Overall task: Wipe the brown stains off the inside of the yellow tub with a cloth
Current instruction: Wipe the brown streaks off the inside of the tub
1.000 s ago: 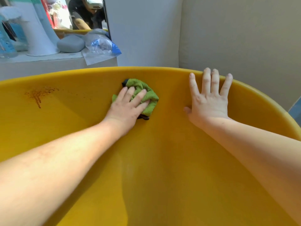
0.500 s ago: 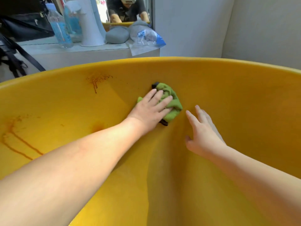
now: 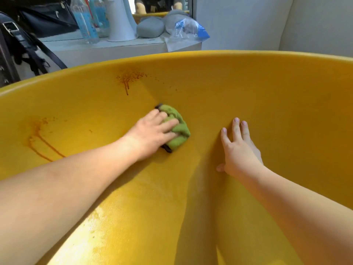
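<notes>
A large yellow tub fills most of the view. My left hand presses a bunched green cloth against the inner wall, fingers closed over it. A speckled brown stain with a drip sits above and to the left of the cloth, near the rim. A second brown stain with long streaks runs down the wall at the far left. My right hand lies flat on the wall to the right of the cloth, fingers spread, holding nothing.
Behind the tub a white ledge carries a water bottle, a white stand, a grey pouch and a clear plastic bag. A black strapped bag hangs at the left. Pale walls rise at the right.
My left hand has slid the cloth down and away from the rim. My right hand left the rim and now rests lower on the wall. The view shifted left, revealing the streaked stain.
</notes>
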A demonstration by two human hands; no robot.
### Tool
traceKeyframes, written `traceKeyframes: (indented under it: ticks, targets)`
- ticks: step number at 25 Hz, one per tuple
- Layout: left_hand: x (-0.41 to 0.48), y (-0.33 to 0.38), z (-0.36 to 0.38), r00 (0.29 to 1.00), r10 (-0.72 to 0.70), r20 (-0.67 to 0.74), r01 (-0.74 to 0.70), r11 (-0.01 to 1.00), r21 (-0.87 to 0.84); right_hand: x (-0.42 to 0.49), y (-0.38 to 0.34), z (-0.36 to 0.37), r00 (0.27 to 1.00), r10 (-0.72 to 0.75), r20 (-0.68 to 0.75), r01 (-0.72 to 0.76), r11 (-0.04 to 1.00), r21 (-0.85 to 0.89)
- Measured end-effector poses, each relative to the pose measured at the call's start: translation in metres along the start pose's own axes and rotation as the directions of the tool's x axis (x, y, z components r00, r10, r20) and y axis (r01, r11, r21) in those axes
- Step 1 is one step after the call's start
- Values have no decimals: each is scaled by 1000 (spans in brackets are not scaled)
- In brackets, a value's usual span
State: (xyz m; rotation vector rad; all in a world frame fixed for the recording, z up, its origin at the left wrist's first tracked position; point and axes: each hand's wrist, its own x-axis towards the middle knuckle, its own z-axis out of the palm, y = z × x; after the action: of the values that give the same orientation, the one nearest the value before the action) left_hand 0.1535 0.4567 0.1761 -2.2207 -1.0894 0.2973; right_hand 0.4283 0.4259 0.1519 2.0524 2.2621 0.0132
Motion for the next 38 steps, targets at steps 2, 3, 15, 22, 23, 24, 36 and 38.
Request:
traceKeyframes:
  ticks: [2,3,15,22,23,24,36,38]
  targets:
    - [2,-10,-4,965,-243,96,249,967,-52,-1,0,1,1000,9,8,-9,1000,13]
    - [2,5,-8,922,-364,128,381,914,-139,-1,1,1,1000,13,10,-14,1000,13]
    - [-52,13,-4,972,-138,192,160,982,-103,-23,-32,-6,990,-104,-96,129,944,302]
    - [-109,60,-3,860,-389,329,486,822,-299,-44,-110,14,922,-368,-123,387,847,365]
    - [-111,71,1,913,-290,287,379,863,-334,-41,-114,14,926,-352,-133,376,857,352]
    - [-111,64,4,950,-196,243,277,890,-361,-38,-116,15,929,-347,-129,370,867,332]
    - [-104,-21,28,994,18,104,-2,989,-150,-14,-126,9,933,-329,-144,326,944,-42]
    - [-92,-23,25,962,-198,186,212,976,-57,-10,-128,6,950,-298,-89,294,954,-55]
